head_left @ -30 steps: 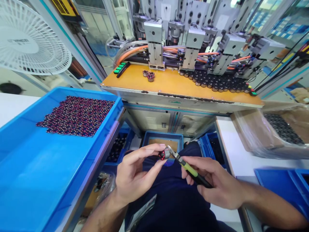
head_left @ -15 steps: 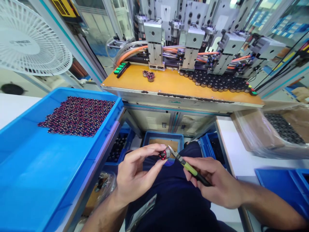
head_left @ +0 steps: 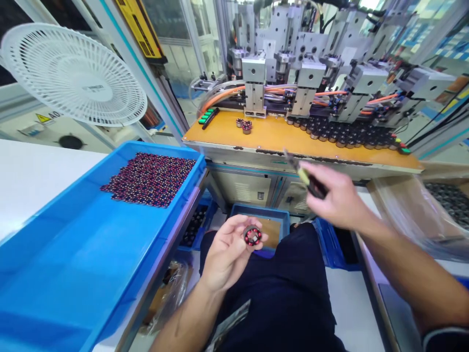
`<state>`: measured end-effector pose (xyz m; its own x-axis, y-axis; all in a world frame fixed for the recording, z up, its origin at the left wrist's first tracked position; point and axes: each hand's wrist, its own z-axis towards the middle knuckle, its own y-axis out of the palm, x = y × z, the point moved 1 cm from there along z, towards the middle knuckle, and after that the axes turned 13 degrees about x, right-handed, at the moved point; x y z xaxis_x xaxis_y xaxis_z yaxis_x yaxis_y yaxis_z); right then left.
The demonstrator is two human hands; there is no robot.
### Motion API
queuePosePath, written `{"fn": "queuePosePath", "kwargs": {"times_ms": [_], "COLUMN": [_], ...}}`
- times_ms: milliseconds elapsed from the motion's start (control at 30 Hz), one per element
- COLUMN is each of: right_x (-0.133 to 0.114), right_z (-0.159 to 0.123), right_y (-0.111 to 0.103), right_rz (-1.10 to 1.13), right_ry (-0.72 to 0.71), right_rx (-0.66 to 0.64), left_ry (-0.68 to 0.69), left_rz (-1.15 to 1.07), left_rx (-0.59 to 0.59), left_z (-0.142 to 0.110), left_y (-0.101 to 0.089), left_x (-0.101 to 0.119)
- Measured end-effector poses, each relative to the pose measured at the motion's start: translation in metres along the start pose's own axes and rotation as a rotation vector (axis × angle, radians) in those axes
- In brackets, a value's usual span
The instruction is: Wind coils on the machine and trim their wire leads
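The left hand [head_left: 229, 252] pinches a ring with red windings [head_left: 252, 228] above the lap [head_left: 274, 293]. Farther forward, the right hand [head_left: 335, 195] is wrapped around blurred pliers [head_left: 304, 176], pointing toward the orange table [head_left: 223, 134], where small rings [head_left: 246, 127] sit near a machine [head_left: 254, 71].

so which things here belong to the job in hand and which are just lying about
Likely in the job:
ring in the left hand
pliers in the right hand
similar-looking rings in the blue tray

Probably just lying about:
white fan
crumpled clear plastic
what look like pens on the orange bench
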<state>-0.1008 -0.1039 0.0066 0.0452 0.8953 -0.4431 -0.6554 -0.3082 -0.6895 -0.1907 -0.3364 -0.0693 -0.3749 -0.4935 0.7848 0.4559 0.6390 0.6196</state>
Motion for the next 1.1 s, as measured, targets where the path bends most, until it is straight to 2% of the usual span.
{"fn": "queuePosePath", "kwargs": {"times_ms": [67, 133, 267, 400, 500, 667, 800, 867, 933, 1033, 1067, 1100], "right_x": [0.022, 0.042, 0.068, 0.077, 0.082, 0.089, 0.085, 0.083, 0.082, 0.083, 0.084, 0.085], "right_z": [0.042, 0.079, 0.124, 0.14, 0.146, 0.149, 0.148, 0.148, 0.149, 0.151, 0.151, 0.151], "right_y": [0.008, 0.022, 0.056, 0.082, 0.092, 0.096, 0.094, 0.092, 0.093, 0.095, 0.096, 0.097], "right_rz": [-0.136, -0.216, -0.318, -0.374, -0.421, -0.443, -0.518, -0.584, -0.599, -0.596, -0.599, -0.602], "right_ry": [-0.031, 0.018, 0.142, 0.137, 0.144, 0.136, 0.106, 0.09, 0.084, 0.084, 0.084, 0.083], "right_rx": [0.076, 0.104, 0.071, 0.117, 0.116, 0.111, 0.042, -0.015, -0.034, -0.029, -0.027, -0.026], "left_ry": [-0.079, -0.12, -0.107, -0.07, -0.109, -0.267, -0.319, -0.311, -0.282, -0.139, -0.047, -0.002], "left_rz": [-0.086, -0.126, -0.071, 0.023, -0.02, -0.161, -0.135, -0.036, 0.139, 0.565, 0.758, 0.836], "left_rx": [-0.001, -0.006, 0.036, 0.083, 0.123, 0.242, 0.367, 0.429, 0.499, 0.663, 0.76, 0.836], "left_z": [-0.002, -0.005, -0.007, -0.006, -0.004, 0.005, 0.003, -0.004, -0.01, -0.004, 0.003, 0.013], "left_y": [0.0, -0.001, -0.008, -0.017, -0.019, -0.014, -0.018, -0.031, -0.054, -0.106, -0.127, -0.149], "left_x": [0.0, 0.0, 0.003, 0.003, 0.001, 0.0, 0.003, 0.01, 0.024, 0.064, 0.081, 0.098]}}
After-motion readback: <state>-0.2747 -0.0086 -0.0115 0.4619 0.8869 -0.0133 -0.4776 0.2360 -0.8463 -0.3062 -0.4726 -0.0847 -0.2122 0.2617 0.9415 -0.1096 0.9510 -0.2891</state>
